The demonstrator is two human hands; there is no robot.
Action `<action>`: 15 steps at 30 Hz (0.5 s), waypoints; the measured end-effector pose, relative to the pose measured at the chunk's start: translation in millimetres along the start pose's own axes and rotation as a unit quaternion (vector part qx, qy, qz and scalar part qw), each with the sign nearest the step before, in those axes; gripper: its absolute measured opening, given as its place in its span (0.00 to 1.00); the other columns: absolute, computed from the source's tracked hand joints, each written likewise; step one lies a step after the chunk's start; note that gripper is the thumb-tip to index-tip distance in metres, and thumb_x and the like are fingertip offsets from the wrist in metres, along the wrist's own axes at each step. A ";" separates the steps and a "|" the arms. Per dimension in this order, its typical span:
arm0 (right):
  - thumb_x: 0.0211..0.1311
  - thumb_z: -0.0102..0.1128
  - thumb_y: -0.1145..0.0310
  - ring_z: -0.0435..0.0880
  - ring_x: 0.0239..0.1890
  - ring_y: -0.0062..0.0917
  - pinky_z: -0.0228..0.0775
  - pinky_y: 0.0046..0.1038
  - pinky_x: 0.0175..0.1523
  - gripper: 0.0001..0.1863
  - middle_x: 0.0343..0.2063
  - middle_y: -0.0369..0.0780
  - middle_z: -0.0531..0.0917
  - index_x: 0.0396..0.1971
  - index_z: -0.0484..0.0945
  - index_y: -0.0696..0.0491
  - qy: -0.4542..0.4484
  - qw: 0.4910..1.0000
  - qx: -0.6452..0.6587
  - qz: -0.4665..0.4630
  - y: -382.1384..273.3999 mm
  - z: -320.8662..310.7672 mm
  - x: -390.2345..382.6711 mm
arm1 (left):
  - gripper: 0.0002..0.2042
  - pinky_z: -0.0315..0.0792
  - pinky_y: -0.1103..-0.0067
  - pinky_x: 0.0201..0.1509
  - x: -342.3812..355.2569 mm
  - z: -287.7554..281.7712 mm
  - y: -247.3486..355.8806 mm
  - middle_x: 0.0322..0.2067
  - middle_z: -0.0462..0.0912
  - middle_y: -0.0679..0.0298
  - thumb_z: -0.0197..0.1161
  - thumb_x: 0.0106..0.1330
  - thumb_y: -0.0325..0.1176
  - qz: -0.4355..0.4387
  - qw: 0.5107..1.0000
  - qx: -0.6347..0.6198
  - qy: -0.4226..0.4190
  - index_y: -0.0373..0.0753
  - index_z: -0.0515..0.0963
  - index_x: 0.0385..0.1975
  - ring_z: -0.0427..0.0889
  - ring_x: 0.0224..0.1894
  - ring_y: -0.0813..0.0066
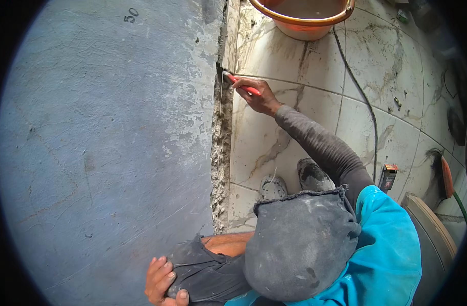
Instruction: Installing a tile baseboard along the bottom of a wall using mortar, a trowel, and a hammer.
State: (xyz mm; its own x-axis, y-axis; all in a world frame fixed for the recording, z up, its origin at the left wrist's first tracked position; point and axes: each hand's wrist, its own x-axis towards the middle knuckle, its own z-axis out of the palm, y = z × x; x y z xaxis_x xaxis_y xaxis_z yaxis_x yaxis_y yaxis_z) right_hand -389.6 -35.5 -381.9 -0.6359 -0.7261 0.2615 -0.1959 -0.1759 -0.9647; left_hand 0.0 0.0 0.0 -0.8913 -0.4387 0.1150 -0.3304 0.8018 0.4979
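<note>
My right hand (261,97) grips a red-handled tool (251,90) with a pale end, perhaps a brush. Its tip is at the rough, chipped strip (219,168) where the blue-grey, peeling wall surface (106,127) meets the tiles; a thin line runs along this strip. My left hand (161,280) is at the lower left, fingers curled round my knee in torn dark trousers (203,270). My other knee (299,245) is at bottom centre, with my dusty shoes (315,176) beyond it.
An orange-rimmed bucket (302,31) stands at the top. A black cable (363,97) crosses the marbled tiles (274,61). On the right lie a small box (388,178), an orange brush (446,176) and a curved, pale-edged object (427,224).
</note>
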 end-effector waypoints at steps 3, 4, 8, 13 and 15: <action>0.57 0.61 0.75 0.79 0.52 0.35 0.73 0.28 0.53 0.05 0.46 0.47 0.80 0.33 0.78 0.51 0.020 0.998 0.011 -0.050 -18.7 9.6 -13.0 | 0.21 0.64 0.53 0.57 9.2 -7.8 4.0 0.37 0.81 0.43 0.61 0.48 0.42 -0.010 1.000 0.002 0.018 0.31 0.78 0.37 0.79 0.46 0.45; 0.57 0.61 0.75 0.79 0.52 0.35 0.73 0.29 0.53 0.04 0.47 0.46 0.81 0.33 0.78 0.52 0.016 0.999 0.002 -0.050 -16.9 14.4 -17.3 | 0.21 0.65 0.54 0.57 18.4 -10.3 11.1 0.40 0.81 0.43 0.60 0.51 0.40 -0.014 1.000 0.011 -0.025 0.29 0.77 0.39 0.79 0.47 0.44; 0.57 0.60 0.75 0.82 0.45 0.28 0.74 0.30 0.50 0.05 0.44 0.42 0.82 0.34 0.78 0.52 0.004 0.999 0.039 -0.010 -9.5 13.9 -37.2 | 0.20 0.66 0.55 0.57 27.0 -7.0 14.1 0.42 0.80 0.43 0.60 0.54 0.38 -0.023 0.997 0.023 -0.066 0.27 0.77 0.40 0.79 0.47 0.44; 0.63 0.56 0.70 0.82 0.40 0.27 0.76 0.27 0.48 0.07 0.38 0.40 0.82 0.40 0.75 0.54 0.191 0.820 0.488 0.228 -20.6 18.7 -29.2 | 0.19 0.66 0.55 0.57 26.7 -6.4 14.6 0.41 0.81 0.42 0.60 0.54 0.38 -0.021 0.998 0.021 -0.056 0.26 0.77 0.39 0.79 0.47 0.44; 0.66 0.52 0.68 0.81 0.42 0.27 0.76 0.26 0.51 0.09 0.41 0.42 0.80 0.42 0.73 0.55 0.199 0.746 0.583 0.253 -17.5 26.7 -35.5 | 0.19 0.66 0.56 0.57 28.0 -6.5 17.4 0.41 0.81 0.42 0.60 0.54 0.38 -0.011 0.998 0.023 -0.059 0.26 0.77 0.38 0.79 0.47 0.44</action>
State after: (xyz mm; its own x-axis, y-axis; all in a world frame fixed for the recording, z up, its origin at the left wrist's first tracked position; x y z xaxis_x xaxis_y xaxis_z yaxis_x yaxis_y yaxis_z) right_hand -343.6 -24.4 -375.0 -0.6247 -0.6815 -0.3813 0.7795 -0.5735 -0.2520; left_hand -28.7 -0.9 17.5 -0.9132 -0.4074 0.0018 -0.3611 0.8114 0.4597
